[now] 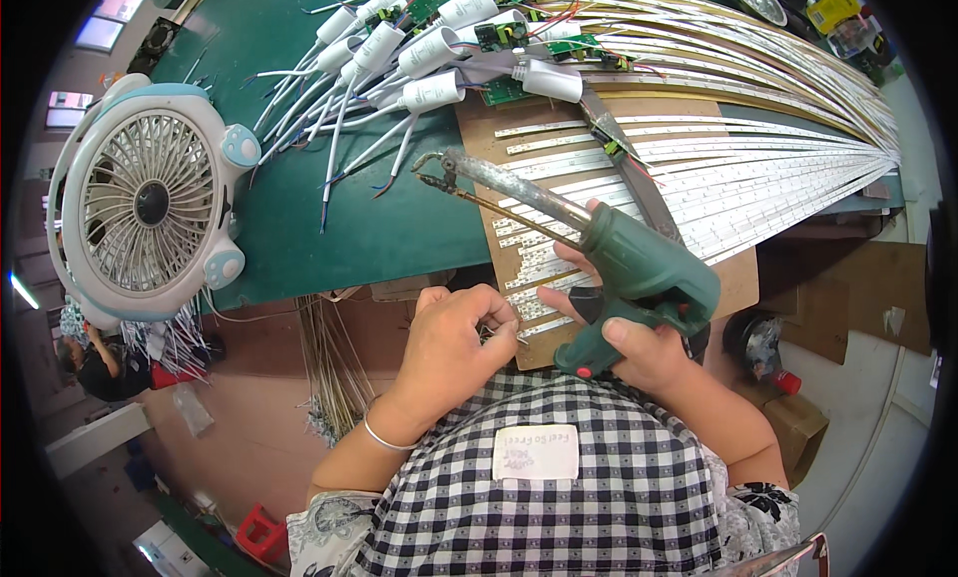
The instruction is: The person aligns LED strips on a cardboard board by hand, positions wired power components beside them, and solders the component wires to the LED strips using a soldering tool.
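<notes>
My right hand is wrapped round the handle of a green soldering gun. Its long metal barrel and a thin feed tube point up and to the left, above the table. Close by on the left, my left hand is closed with curled fingers near the board's front corner. Something thin shows between those fingers, too small to name. Under the gun, white LED strips lie fanned out on a brown board, with their near ends lined up close to my hands.
White cylindrical housings with cables and green circuit boards are heaped at the back. On the left a white and blue fan stands on the green table. A dark strap-like bar crosses the strips. Far left, another person sits.
</notes>
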A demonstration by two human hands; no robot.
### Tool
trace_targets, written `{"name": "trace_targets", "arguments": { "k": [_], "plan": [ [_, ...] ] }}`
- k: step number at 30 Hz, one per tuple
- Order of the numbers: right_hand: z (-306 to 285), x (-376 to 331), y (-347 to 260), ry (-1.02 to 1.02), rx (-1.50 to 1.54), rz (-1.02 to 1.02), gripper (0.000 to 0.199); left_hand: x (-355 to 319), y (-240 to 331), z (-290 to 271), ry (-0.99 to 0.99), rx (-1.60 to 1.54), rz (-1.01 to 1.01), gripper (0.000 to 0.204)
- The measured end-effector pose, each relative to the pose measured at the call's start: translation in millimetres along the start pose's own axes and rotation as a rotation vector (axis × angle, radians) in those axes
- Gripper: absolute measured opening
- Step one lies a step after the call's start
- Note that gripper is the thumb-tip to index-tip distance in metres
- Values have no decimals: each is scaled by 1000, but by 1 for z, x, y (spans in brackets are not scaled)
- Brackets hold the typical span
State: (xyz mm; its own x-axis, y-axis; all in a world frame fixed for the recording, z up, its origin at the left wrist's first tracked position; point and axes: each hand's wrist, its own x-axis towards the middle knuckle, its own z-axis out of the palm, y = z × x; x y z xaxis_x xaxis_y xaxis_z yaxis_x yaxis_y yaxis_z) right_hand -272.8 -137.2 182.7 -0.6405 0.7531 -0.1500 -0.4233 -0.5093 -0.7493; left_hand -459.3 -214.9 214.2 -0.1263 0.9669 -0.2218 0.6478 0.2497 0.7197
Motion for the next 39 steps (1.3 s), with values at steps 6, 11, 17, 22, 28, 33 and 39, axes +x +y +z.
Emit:
{"name": "trace_targets", "arguments": {
  "k": [6,11,17,22,28,33,39],
  "plan": [
    [-2,-2,-1,-10,-26,-2,91,-1,-1,-6,-53,-42,11,10],
    [-5,-8,-1,-15,1,42,89,-3,-6,-14,-180,-100,209,13],
    [-3,-8,-2,-49,-42,17,86,-7,-16,-4,-21,110,443,17],
    [-4,-7,0,-40,-15,8,85,-3,-15,0,30,154,503,18],
    [-4,-10,-3,-22,-19,61,86,-5,-13,4,58,118,312,15],
    [-2,-9,-8,-6,-18,92,85,-4,-11,7,122,131,307,13],
    [-4,-8,-8,-2,11,91,82,0,0,10,204,218,340,15]
  ]
}}
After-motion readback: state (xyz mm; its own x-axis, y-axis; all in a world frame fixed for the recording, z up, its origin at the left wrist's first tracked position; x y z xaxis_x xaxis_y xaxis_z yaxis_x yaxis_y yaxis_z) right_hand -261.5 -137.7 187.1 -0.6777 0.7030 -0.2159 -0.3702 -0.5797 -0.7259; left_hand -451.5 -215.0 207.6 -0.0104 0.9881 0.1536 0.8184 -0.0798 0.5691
